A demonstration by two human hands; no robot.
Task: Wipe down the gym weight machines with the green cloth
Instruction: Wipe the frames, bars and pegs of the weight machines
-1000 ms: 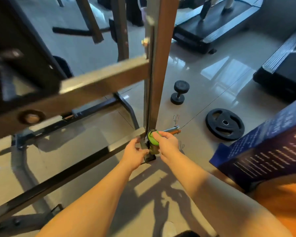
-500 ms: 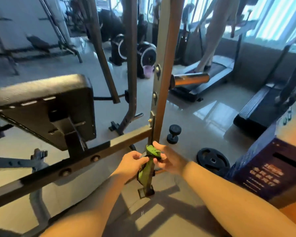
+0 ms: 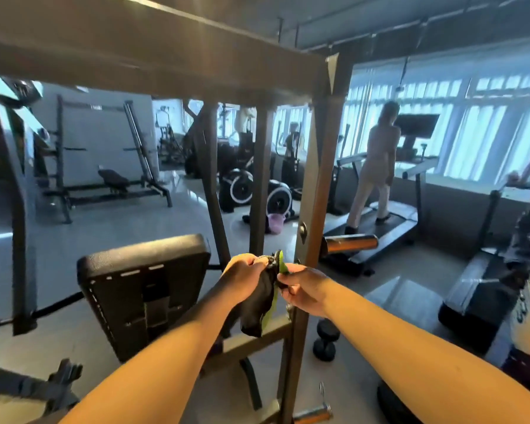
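single head view, level forward across gym, close behind rack upright.

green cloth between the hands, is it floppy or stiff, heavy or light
Probably floppy: the green cloth droops in loose folds below where the left hand and right hand hold its top. Likely light, since fingers alone keep it up.

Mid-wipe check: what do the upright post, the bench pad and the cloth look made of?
The upright post: likely painted steel, a flat-sided tube with dull sheen and a bolt head. The bench pad: probably black vinyl over foam, rounded edges, soft gloss. The cloth: soft fabric, hanging limp in folds from the left hand and right hand; green at one edge, otherwise dark in shadow.
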